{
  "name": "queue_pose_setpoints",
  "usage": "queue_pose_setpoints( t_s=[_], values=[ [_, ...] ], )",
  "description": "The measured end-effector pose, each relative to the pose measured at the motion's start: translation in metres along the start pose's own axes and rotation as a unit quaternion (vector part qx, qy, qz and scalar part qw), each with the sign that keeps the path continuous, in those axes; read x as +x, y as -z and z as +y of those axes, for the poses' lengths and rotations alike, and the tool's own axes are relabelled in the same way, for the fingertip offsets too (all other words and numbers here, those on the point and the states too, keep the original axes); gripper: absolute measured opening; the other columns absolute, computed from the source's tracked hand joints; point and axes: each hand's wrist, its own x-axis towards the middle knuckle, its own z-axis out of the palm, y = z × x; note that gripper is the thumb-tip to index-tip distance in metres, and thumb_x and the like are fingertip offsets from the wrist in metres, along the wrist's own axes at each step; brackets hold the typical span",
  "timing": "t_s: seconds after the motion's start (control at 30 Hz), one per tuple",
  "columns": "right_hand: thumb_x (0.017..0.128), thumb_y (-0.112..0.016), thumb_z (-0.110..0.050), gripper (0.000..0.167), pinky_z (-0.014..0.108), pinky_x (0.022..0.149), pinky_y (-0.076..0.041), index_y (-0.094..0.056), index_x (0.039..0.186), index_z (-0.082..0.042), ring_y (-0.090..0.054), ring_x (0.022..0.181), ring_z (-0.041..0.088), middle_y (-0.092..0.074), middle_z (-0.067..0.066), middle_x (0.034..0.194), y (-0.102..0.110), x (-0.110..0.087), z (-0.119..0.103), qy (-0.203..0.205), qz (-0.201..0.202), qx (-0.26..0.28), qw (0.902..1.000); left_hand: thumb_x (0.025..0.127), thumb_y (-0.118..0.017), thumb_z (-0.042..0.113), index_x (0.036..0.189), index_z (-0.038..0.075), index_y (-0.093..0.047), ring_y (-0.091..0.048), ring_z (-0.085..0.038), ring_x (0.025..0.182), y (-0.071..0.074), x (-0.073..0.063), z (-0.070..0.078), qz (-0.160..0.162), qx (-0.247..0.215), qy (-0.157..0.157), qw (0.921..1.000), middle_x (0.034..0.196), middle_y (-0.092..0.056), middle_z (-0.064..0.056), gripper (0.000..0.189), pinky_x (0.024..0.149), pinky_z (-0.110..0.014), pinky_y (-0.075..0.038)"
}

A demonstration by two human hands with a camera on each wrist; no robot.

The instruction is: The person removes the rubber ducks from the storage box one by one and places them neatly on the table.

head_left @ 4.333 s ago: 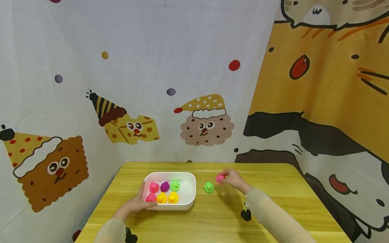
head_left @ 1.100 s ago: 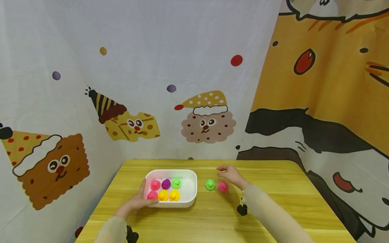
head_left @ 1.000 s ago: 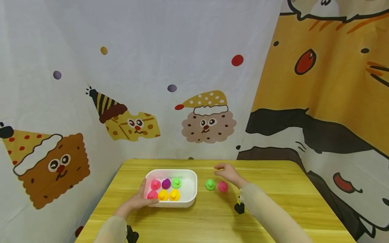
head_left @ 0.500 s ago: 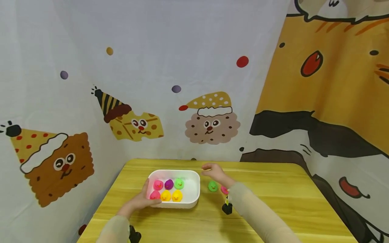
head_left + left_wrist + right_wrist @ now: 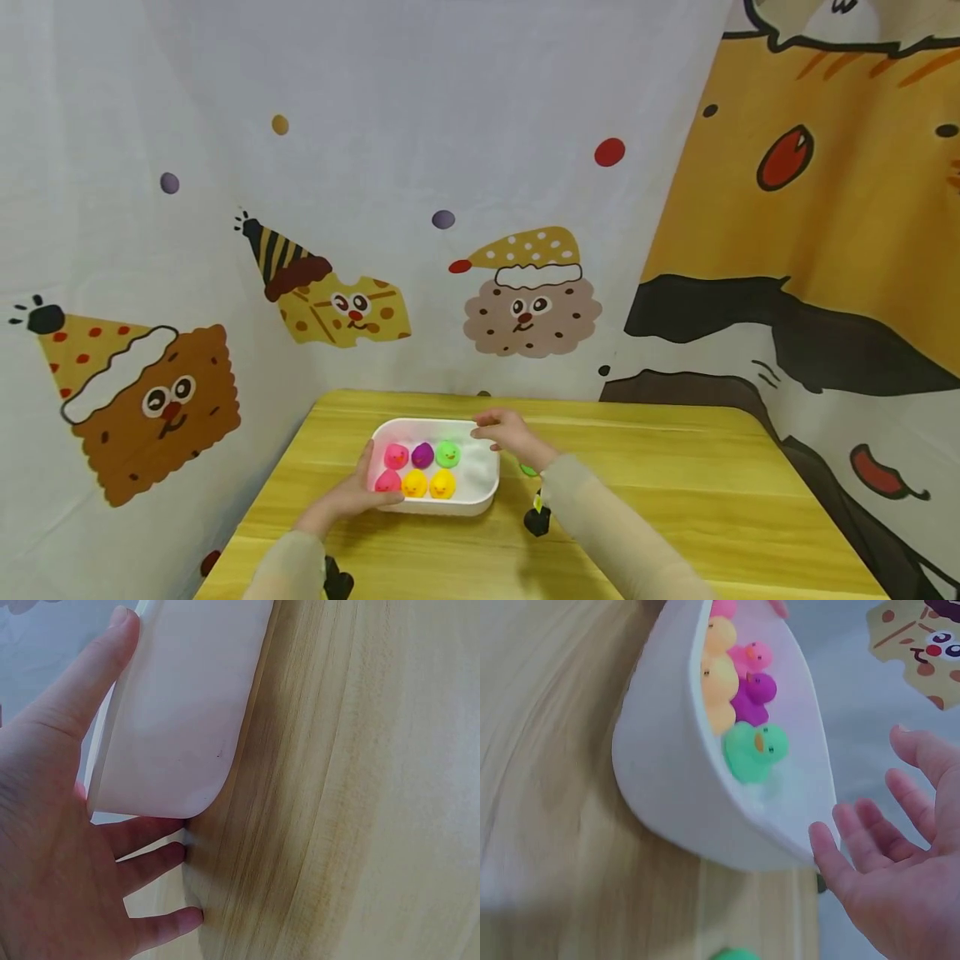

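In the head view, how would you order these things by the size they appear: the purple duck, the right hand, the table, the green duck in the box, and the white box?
Largest to smallest:
1. Table
2. White box
3. Right hand
4. Purple duck and green duck: they look nearly alike, so I leave them unranked.

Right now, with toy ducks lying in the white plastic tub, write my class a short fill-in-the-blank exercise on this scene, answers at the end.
1. The person's left hand grips the white rectangular plastic tub, while the right hand holds ____.
2. In the tub's far row, the small purple toy duck sits between a pink toy duck and a ____ one.
3. The yellow toy ducks in the near row number ____.

Missing words: nothing; green; two.
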Motion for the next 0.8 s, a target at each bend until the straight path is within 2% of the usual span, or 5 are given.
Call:
queue_pose_setpoints(
  t_s=[0.13, 0.3, 0.53, 0.63, 0.8],
  values=[
    [0.088, -0.072, -0.016, 0.043, 0.05, 0.088, -0.052, -0.059, 0.125, 0.002, -0.061, 0.105, 0.027, -0.06, 0.019, 0.124, -0.01, 0.001, -0.001, -0.006, -0.013, 0.031, 0.9994, 0.079, -0.078, 0.043, 0.152, 0.005, 0.014, -0.023, -0.054, 0.133, -0.001, -0.001, 0.001, 0.003, 0.003, -0.003, 1.0, 0.155, -0.004, -0.033, 0.124, 0.106, -0.07, -0.018],
    [0.09, -0.069, -0.014, 0.044, 0.052, 0.09, -0.051, -0.057, 0.126, 0.006, -0.061, 0.105, 0.027, -0.059, 0.022, 0.126, -0.022, 0.002, 0.001, -0.007, -0.032, 0.038, 0.9987, 0.078, -0.08, 0.037, 0.153, 0.004, 0.012, -0.026, -0.053, 0.133, 0.0, 0.001, -0.001, 0.007, 0.001, -0.007, 0.9999, 0.155, -0.004, -0.033, 0.123, 0.107, -0.068, -0.02],
    [0.09, -0.069, -0.013, 0.039, 0.056, 0.091, -0.048, -0.059, 0.123, 0.006, -0.059, 0.109, 0.036, -0.062, 0.014, 0.115, -0.035, 0.0, 0.007, -0.009, -0.069, 0.063, 0.9956, 0.079, -0.08, 0.036, 0.152, 0.004, 0.014, -0.021, -0.054, 0.135, 0.0, 0.004, -0.001, 0.005, -0.001, -0.004, 1.0, 0.155, 0.0, -0.033, 0.123, 0.107, -0.069, -0.018],
    [0.089, -0.07, -0.013, 0.038, 0.057, 0.089, -0.049, -0.061, 0.12, 0.006, -0.06, 0.104, 0.034, -0.063, 0.009, 0.108, -0.041, -0.001, 0.008, -0.01, -0.079, 0.054, 0.9954, 0.08, -0.079, 0.037, 0.152, 0.005, 0.015, -0.021, -0.054, 0.135, 0.0, 0.004, -0.002, 0.003, 0.001, -0.003, 1.0, 0.156, 0.0, -0.032, 0.123, 0.107, -0.069, -0.017],
    [0.084, -0.075, -0.013, 0.034, 0.054, 0.083, -0.052, -0.066, 0.113, 0.002, -0.061, 0.092, 0.021, -0.064, 0.005, 0.102, -0.049, -0.004, 0.007, -0.011, -0.086, 0.003, 0.9963, 0.079, -0.079, 0.036, 0.152, 0.004, 0.015, -0.023, -0.054, 0.134, 0.0, 0.003, -0.002, 0.003, 0.003, -0.002, 1.0, 0.155, -0.002, -0.034, 0.123, 0.107, -0.069, -0.019]
  ],
)
